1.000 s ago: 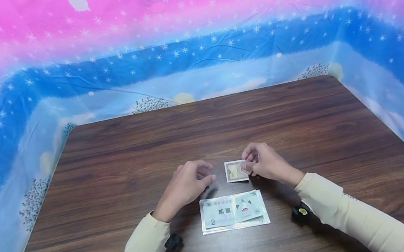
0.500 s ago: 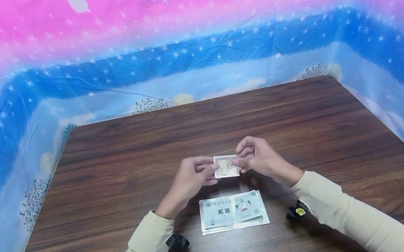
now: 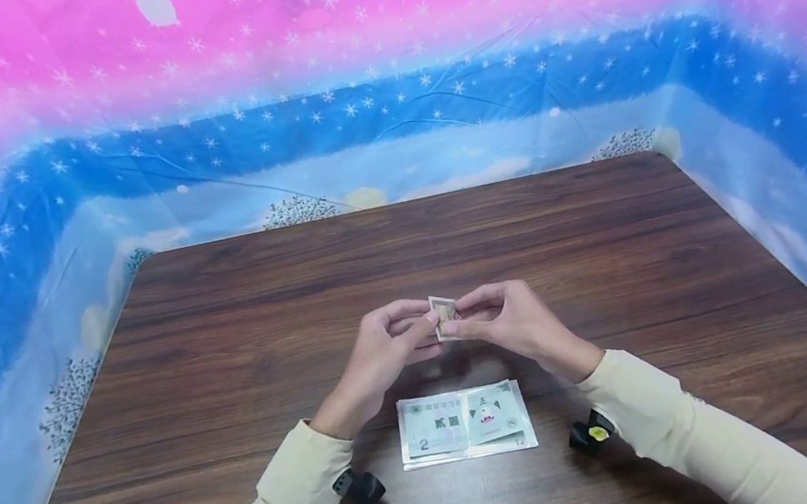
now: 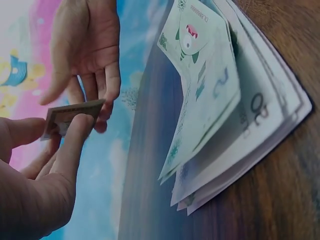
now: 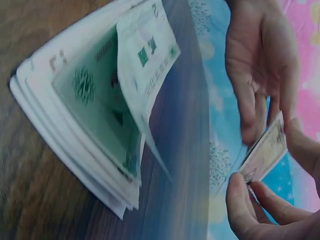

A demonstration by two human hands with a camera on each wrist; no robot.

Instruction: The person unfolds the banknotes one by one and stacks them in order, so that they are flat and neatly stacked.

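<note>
A small folded banknote [image 3: 444, 307] with a brown-yellow print and pale border is held up between both hands, tilted. My left hand [image 3: 378, 352] pinches its left side, thumb on the near face. From the other side my right hand [image 3: 529, 325] grips it by thumb and fingers. In the right wrist view the banknote [image 5: 267, 150] slants between the right thumb and fingertips, the left fingers behind its upper edge. Below the hands lies a stack of pale green-white banknotes [image 3: 436, 429]; the top one has a fold across it and shows a "2" and a cartoon figure.
The dark wood-grain table [image 3: 266, 302] runs back to a pink and blue snowflake cloth [image 3: 385, 103] hanging around its far and side edges. A black wrist camera [image 3: 359, 487] sits under the left sleeve, and another wrist camera [image 3: 590, 433] under the right.
The left hand, earlier apart from the folded banknote, has taken hold of its left side. The banknote has moved left and away from the stack, then turned more edge-on. The stack stays put.
</note>
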